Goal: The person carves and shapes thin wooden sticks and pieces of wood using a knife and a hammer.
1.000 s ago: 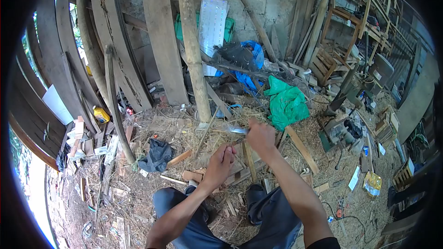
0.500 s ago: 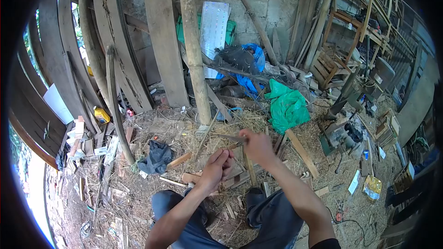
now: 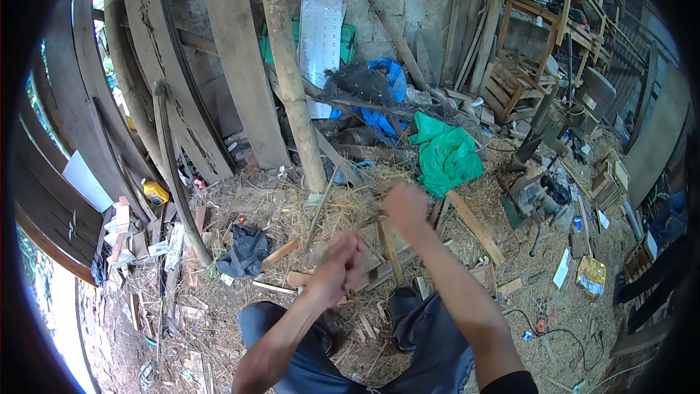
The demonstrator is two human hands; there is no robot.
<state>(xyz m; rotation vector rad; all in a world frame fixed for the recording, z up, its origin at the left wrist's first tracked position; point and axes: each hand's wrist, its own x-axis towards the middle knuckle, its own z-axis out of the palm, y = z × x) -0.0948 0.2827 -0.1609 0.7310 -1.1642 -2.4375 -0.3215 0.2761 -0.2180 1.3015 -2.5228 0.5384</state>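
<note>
My right hand [image 3: 408, 208] is a closed fist in front of me, smeared by motion. A knife showed in it a moment ago, its blade pointing left; now the blade is lost in blur against the straw. Lower and to the left, my left hand [image 3: 339, 270] is closed, fingers curled together, also blurred. Whatever it grips is too small or hidden to name. The two hands are apart, above wood scraps [image 3: 379, 270] lying between my feet. My knees, in dark trousers [image 3: 430, 346], are spread below my forearms.
Straw and wood offcuts cover the ground. A wooden pole [image 3: 290, 95] stands ahead, near a green plastic bag [image 3: 448, 160] and a plank [image 3: 474, 226]. A black bag [image 3: 246, 250] lies left. Another person's legs [image 3: 656, 273] show at the right edge.
My right hand has risen slightly and moved right, and its blade has blurred from sight. My left hand has dropped a little. The view has shifted slightly, and more of the other person shows.
</note>
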